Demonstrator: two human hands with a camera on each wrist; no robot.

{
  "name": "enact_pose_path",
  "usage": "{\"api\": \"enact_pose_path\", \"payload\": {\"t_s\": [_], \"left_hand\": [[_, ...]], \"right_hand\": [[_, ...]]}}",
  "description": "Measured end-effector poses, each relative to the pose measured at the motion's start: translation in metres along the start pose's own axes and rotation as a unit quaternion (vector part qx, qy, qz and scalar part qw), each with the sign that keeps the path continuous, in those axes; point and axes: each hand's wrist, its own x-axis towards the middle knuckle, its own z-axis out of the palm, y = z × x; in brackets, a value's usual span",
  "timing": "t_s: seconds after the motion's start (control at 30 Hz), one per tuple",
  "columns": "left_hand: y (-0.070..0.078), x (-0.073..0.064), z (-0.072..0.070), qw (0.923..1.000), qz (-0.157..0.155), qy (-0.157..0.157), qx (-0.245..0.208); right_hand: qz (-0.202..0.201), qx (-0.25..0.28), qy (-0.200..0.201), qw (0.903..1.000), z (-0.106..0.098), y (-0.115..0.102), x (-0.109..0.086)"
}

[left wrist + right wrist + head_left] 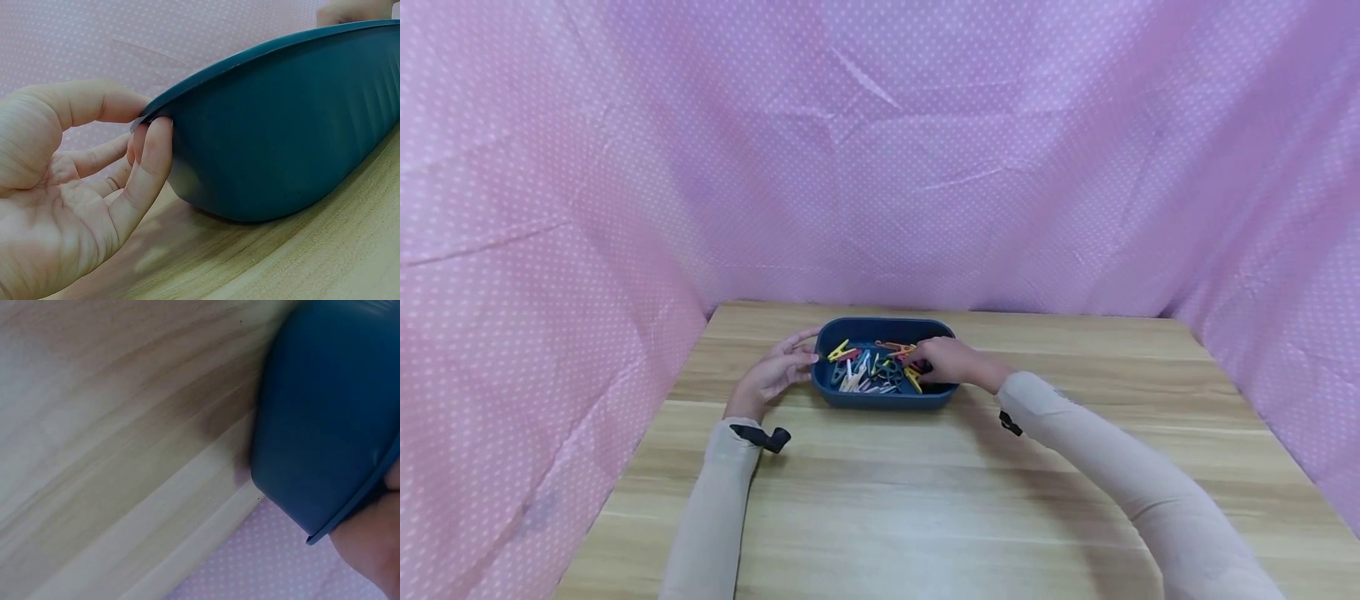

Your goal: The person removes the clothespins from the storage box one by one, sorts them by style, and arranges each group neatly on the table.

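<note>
A dark blue oblong plastic bin [883,402] stands on the table and holds a mixed heap of clothespins [868,375] in yellow, white, orange, red and dark green. My left hand [778,371] pinches the rim at the bin's left end; the left wrist view shows the rim [206,74] between thumb and fingers. Over the right end, my right hand [951,360] reaches down into the bin, fingers among the pins. A yellow clothespin [913,379] lies right by its fingertips, and an orange clothespin [895,347] just left of them. I cannot tell whether the right fingers hold one.
The wood-grain table [880,500] extends around the bin on all sides. Pink dotted cloth [880,183] hangs behind the table's back edge and along both sides. A black camera strap [760,437] circles the left wrist, over a light sleeve.
</note>
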Motion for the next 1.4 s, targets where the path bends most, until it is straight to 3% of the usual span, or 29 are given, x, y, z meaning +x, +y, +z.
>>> {"api": "enact_pose_path", "payload": {"t_s": [0.63,1.0,1.13,1.4], "left_hand": [[0.001,0.0,0.002,1.0,-0.005,-0.001,-0.001],[0.004,-0.005,0.003,0.9999,0.0,-0.013,-0.01],[-0.001,-0.001,-0.002,0.9999,0.008,-0.013,-0.001],[0.003,-0.001,0.001,0.9998,-0.011,-0.008,-0.016]], "right_hand": [[0.028,-0.008,0.007,0.9996,0.005,0.003,0.001],[0.0,0.032,0.059,0.9978,0.004,0.005,0.0],[-0.013,0.038,0.098,0.9943,-0.001,0.004,0.0],[-0.024,0.028,0.173,0.9842,-0.015,0.002,-0.006]]}}
